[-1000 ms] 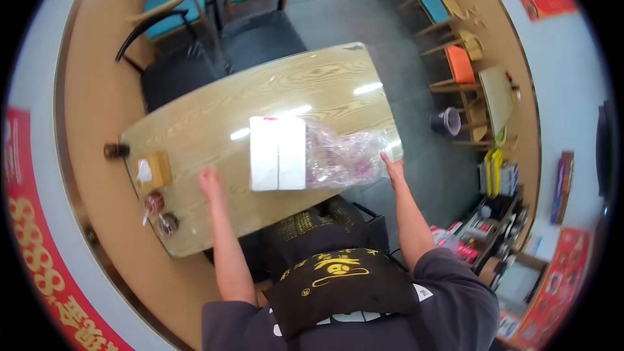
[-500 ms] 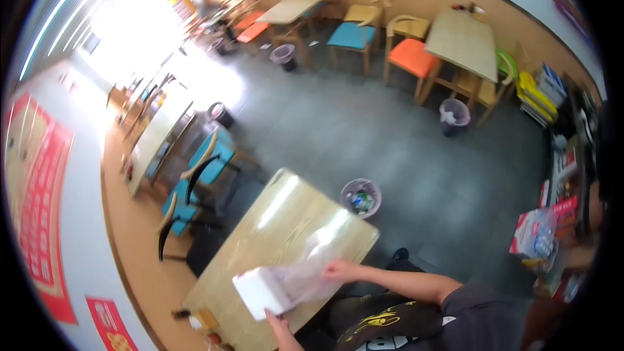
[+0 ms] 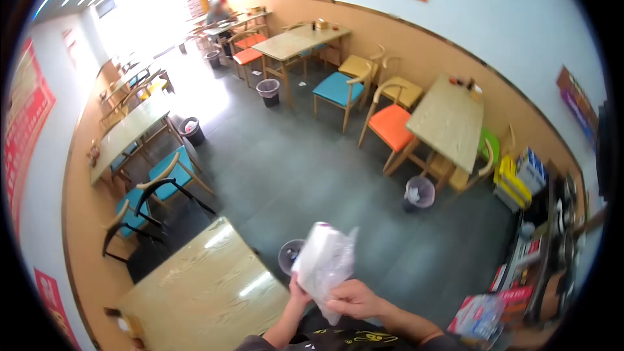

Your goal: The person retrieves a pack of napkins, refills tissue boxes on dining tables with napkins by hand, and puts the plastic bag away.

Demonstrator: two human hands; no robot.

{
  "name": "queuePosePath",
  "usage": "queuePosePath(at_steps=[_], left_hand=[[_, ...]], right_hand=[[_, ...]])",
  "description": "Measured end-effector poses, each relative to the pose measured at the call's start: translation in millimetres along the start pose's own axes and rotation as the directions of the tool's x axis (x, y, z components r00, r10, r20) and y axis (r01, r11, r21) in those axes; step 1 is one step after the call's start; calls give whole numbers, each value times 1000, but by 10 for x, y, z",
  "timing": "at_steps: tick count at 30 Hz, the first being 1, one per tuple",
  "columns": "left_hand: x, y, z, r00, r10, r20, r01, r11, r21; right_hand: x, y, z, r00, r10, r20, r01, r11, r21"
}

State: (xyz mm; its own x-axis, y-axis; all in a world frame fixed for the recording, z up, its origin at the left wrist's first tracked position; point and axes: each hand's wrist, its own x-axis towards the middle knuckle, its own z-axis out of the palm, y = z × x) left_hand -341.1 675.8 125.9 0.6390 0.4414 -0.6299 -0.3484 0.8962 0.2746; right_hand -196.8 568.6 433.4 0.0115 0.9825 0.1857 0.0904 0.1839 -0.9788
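Held in midair beside a wood-grain counter [image 3: 195,292], a white rectangular packet [image 3: 313,252] sits gripped in the fingers of a person's left hand [image 3: 298,292], while the right hand [image 3: 357,299] pinches its clear plastic wrapping [image 3: 339,261].

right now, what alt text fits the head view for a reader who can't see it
A white package with clear plastic on it is in the grip of a person's left hand and right hand, beside a wooden table. Beyond are a grey floor, more tables and colourful chairs.
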Motion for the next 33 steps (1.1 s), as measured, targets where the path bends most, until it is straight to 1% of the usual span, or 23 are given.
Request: queuePosePath(at_steps=[1,4,5,6,8,9,10,11,12,13,15,17,18,19,21,22,23,24,25,26,27,29,33], left_hand=[[247,-77,257,990,-93,102,89,995,45],[1279,-463,727,889,-455,51,450,889,81],[1584,-540,924,834,-552,-2,549,828,118],[1902,-661,1052,806,-592,-27,588,794,152],[2188,-723,1562,770,-637,-29,621,739,260],[2427,-688,1709,706,-619,-344,707,588,393],[2750,-760,1640,767,-562,-310,633,586,505],[3053,-782,1557,829,-491,-269,542,582,606],[3178,-573,1596,884,-425,-198,437,594,676],[3312,-332,1608,921,-351,-169,363,617,698],[3516,165,1435,960,-209,-185,278,682,677],[3553,799,1200,985,17,-170,105,724,681],[3601,1081,1012,975,149,-167,14,701,713],[3608,1359,874,926,268,-266,-17,734,679],[3521,1890,639,825,292,-485,41,823,566],[3454,2093,507,745,322,-584,58,841,538],[3424,2261,430,618,360,-699,121,835,537],[3454,2333,132,542,409,-734,198,786,585],[3433,2386,-98,509,393,-766,244,787,567],[3343,2502,59,433,427,-794,223,802,553],[3248,2624,237,411,433,-802,247,794,556],[3307,2752,325,407,362,-839,195,863,467],[3589,2984,703,460,361,-811,168,861,479]], right_hand=[[38,55,-230,999,1,40,0,1000,-16],[113,363,-965,984,100,-150,-103,995,-15],[192,431,-1198,956,151,-251,-134,987,85],[270,485,-1404,912,218,-348,-158,969,192],[462,650,-2071,850,202,-487,-189,979,76],[578,729,-2414,785,189,-590,-151,982,114],[605,867,-2805,695,236,-680,-147,971,187],[763,780,-3085,620,173,-765,-75,984,162],[776,948,-3514,592,146,-792,-49,988,146],[830,1009,-3823,614,177,-770,32,968,248],[1095,1080,-4176,506,266,-821,24,946,322],[1508,1420,-4465,344,271,-899,22,955,296],[1767,1600,-4578,386,276,-880,24,951,308],[2035,1784,-4672,387,307,-869,7,942,336],[2680,2125,-4865,394,345,-852,-9,928,372],[2992,2302,-4940,537,311,-784,-65,942,329],[3211,2465,-5013,654,290,-699,-124,952,279],[3457,2551,-5047,707,289,-646,-133,951,280],[3769,2605,-5116,759,287,-584,-150,951,272],[4155,2784,-5243,776,278,-566,-160,955,249],[4493,2909,-5295,792,271,-547,-166,958,235],[5443,2745,-5058,745,351,-567,-165,921,353],[7094,3069,-5076,885,301,-355,-173,921,350]])
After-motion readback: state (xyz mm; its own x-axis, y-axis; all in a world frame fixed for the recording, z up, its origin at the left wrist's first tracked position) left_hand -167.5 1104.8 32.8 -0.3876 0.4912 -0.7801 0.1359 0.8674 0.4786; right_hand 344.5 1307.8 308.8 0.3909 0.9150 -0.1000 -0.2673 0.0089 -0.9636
